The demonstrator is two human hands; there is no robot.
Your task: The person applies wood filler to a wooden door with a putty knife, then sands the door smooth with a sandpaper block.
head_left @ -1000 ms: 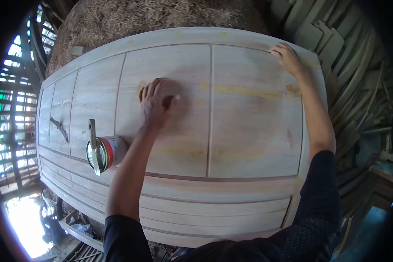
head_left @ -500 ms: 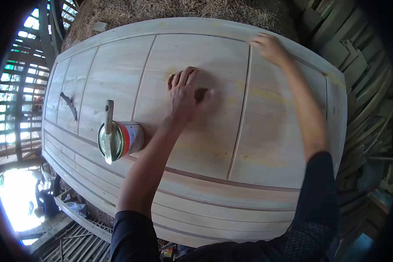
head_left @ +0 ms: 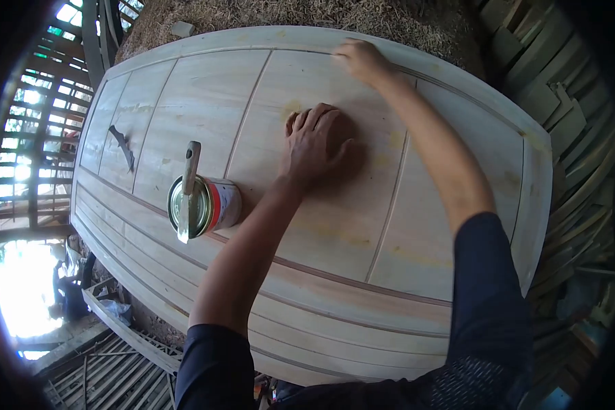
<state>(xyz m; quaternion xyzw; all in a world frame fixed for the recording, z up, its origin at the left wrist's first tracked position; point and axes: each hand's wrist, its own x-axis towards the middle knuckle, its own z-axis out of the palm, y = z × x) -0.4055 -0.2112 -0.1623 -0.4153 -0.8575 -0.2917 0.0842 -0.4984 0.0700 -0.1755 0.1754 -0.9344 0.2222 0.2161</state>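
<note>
A large pale wooden panel door (head_left: 321, 225) lies flat, with grooves between its panels. My left hand (head_left: 316, 142) rests on a middle panel, its fingers curved and thumb apart, with nothing visible in it. Near the far edge, my right hand (head_left: 362, 60) has its fingers bent together on the groove; whatever they hold, if anything, is too small to make out. To the left of my left forearm stands a round tin (head_left: 225, 203), and a putty knife (head_left: 191, 167) lies across its lid. A torn dark strip (head_left: 122, 147) lies on a left panel.
Wood shavings (head_left: 253, 15) cover the ground beyond the door, with a small block (head_left: 182, 29) on them. Timber offcuts (head_left: 550, 102) are stacked at the right. A slatted wall (head_left: 37, 137) stands at the left, above a wooden frame (head_left: 133, 335).
My right hand has moved left along the far edge of the door. The view has shifted slightly, and my left hand remains on the same panel.
</note>
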